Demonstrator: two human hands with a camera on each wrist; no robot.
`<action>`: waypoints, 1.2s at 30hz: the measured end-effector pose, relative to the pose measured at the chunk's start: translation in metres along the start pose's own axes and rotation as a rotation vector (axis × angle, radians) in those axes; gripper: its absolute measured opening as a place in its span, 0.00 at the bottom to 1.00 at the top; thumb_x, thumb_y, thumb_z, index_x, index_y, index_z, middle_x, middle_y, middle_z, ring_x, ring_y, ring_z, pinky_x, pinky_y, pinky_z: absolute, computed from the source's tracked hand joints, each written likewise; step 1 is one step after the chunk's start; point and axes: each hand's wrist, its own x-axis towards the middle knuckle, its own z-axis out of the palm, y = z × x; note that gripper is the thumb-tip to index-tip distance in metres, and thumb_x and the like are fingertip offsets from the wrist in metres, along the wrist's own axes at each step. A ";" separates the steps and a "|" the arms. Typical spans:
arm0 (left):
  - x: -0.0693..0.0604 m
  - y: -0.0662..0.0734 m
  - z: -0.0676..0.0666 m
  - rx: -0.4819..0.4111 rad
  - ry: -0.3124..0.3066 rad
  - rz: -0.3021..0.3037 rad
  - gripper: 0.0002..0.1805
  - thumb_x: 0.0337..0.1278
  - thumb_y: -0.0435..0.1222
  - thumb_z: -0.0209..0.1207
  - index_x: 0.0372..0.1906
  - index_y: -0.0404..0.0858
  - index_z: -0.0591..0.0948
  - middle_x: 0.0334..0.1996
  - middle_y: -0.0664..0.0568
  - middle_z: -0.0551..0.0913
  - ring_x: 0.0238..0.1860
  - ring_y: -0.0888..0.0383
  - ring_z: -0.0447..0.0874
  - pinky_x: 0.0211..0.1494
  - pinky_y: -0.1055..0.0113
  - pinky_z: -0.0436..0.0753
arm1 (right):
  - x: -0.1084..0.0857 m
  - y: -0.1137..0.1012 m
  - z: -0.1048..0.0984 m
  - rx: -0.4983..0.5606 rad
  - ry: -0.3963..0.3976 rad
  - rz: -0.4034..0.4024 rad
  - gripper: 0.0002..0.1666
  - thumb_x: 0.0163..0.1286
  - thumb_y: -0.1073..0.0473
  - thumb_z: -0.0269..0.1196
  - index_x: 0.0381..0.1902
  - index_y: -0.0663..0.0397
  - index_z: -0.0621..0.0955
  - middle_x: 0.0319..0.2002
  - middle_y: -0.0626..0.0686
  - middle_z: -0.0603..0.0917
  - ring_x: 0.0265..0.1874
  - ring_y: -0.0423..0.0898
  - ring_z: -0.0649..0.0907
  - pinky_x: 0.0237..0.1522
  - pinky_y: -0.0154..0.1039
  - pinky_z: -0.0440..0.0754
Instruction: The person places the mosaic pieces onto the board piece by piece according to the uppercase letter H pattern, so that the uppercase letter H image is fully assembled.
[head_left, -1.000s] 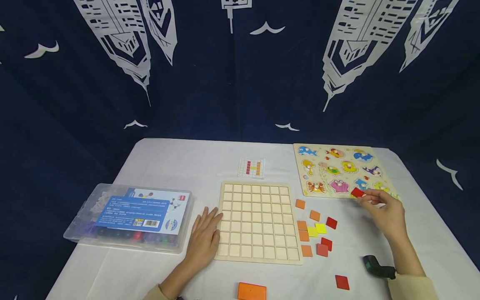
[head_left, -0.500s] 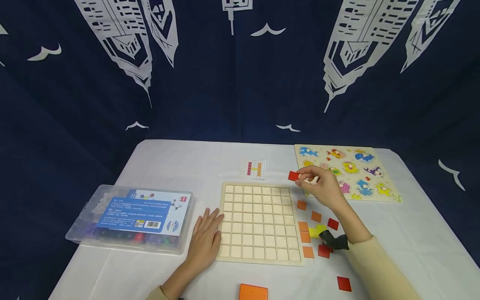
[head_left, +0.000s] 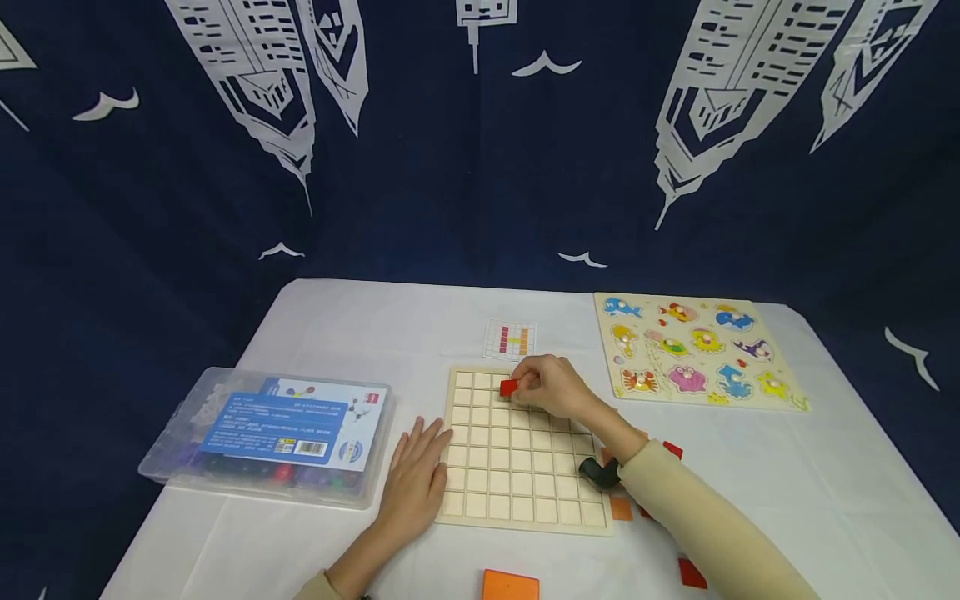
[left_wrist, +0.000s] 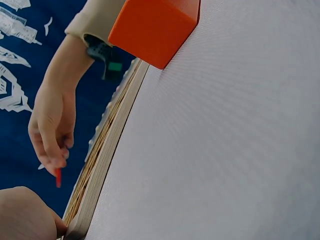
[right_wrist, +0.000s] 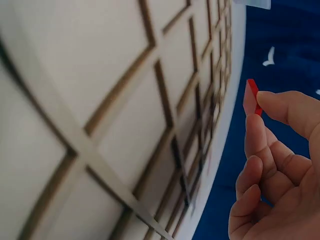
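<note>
Head view shows the right hand (head_left: 551, 386) pinching 1 red tile (head_left: 508, 388), thumb and finger parted only by the tile. Below this grip is the grid board (head_left: 499, 482); leftward of the grip, the left hand (head_left: 412, 483), fingers straight, touches the board's edge.

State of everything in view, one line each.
Grid board, lying flat
Red tile, held above grid board
Right hand, pinching the red tile
Left hand, resting at grid board's edge
Loose tiles, partly hidden
Pattern card, printed side up
Plastic case, closed
Animal puzzle, pieces seated
Orange block, unheld
</note>
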 end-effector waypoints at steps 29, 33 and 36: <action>0.000 0.004 0.003 0.001 -0.016 0.018 0.24 0.62 0.29 0.54 0.63 0.33 0.74 0.70 0.41 0.69 0.75 0.38 0.56 0.75 0.42 0.51 | -0.044 0.011 -0.046 0.001 0.028 -0.007 0.15 0.60 0.64 0.68 0.45 0.64 0.83 0.29 0.48 0.82 0.29 0.43 0.77 0.29 0.31 0.75; -0.001 0.002 0.001 -0.006 -0.008 0.017 0.24 0.61 0.28 0.54 0.63 0.33 0.74 0.70 0.40 0.69 0.74 0.38 0.57 0.75 0.42 0.51 | -0.080 0.025 -0.072 -0.010 0.141 0.040 0.16 0.60 0.64 0.69 0.47 0.62 0.83 0.28 0.49 0.80 0.28 0.44 0.74 0.26 0.31 0.72; -0.001 0.001 0.000 -0.009 -0.006 0.017 0.23 0.61 0.28 0.54 0.63 0.33 0.74 0.69 0.40 0.69 0.74 0.37 0.57 0.75 0.41 0.51 | -0.110 0.038 -0.085 -0.044 0.222 0.102 0.19 0.60 0.63 0.70 0.49 0.61 0.82 0.28 0.49 0.78 0.27 0.42 0.73 0.26 0.30 0.70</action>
